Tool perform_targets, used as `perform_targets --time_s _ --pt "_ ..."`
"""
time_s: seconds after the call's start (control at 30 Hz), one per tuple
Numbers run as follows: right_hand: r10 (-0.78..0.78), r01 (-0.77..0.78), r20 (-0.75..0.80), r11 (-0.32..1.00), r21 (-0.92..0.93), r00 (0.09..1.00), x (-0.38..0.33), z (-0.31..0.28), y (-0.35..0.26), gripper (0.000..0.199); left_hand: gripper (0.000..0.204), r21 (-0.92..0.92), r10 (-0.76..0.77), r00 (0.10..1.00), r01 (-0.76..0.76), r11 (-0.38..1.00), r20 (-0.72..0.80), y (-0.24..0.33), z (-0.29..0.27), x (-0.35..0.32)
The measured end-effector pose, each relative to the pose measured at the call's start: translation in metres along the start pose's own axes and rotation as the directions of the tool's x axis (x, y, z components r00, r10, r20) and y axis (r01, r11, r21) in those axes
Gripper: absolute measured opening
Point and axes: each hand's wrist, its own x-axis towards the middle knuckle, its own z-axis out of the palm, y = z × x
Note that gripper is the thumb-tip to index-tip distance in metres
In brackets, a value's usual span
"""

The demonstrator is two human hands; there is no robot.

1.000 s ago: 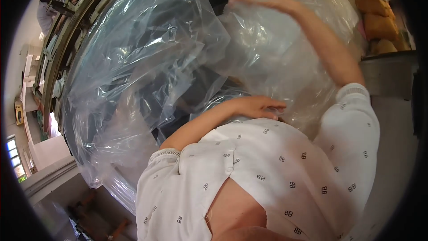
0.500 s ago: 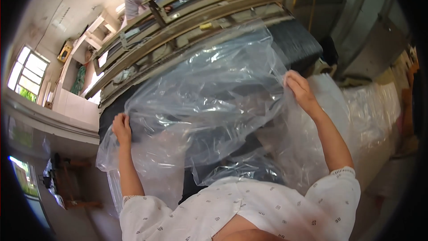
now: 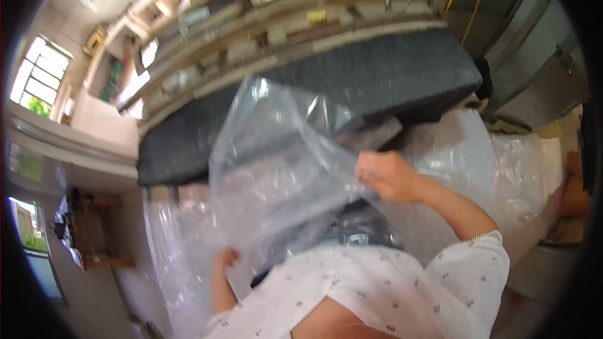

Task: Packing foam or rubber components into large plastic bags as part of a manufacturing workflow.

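Clear plastic sheet [image 3: 282,169] is hanging crumpled before a dark upholstered panel [image 3: 377,75], in the head view. Right hand [image 3: 389,176] is pinching its upper edge; left hand [image 3: 224,258] is clutching its lower part.

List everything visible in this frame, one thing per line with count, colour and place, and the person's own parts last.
clear plastic sheet: one, transparent, crumpled, held up at centre
bubble wrap: one spread, clear-whitish, right and lower left, behind the sheet
dark padded panel: one, charcoal grey, across the middle, behind the sheet
wooden frames: several, pale wood, stacked above the panel
windows: two, bright, far left edge
metal cabinet: one, grey, upper right
patterned shirt: one, white with small dark marks, bottom centre
left hand: one, lower left, at the sheet's lower edge; grip blurred
right hand: one, right of centre, fingers closed on the sheet's edge
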Motion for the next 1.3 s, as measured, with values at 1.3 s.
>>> perform_targets --time_s 1.3 --pt "0.377 -0.374 -0.046 0.925 0.063 0.925 -0.080 -0.014 0.008 0.009 0.019 0.112 0.939 0.316 -0.947 0.302 0.139 0.544 -0.215 -0.159"
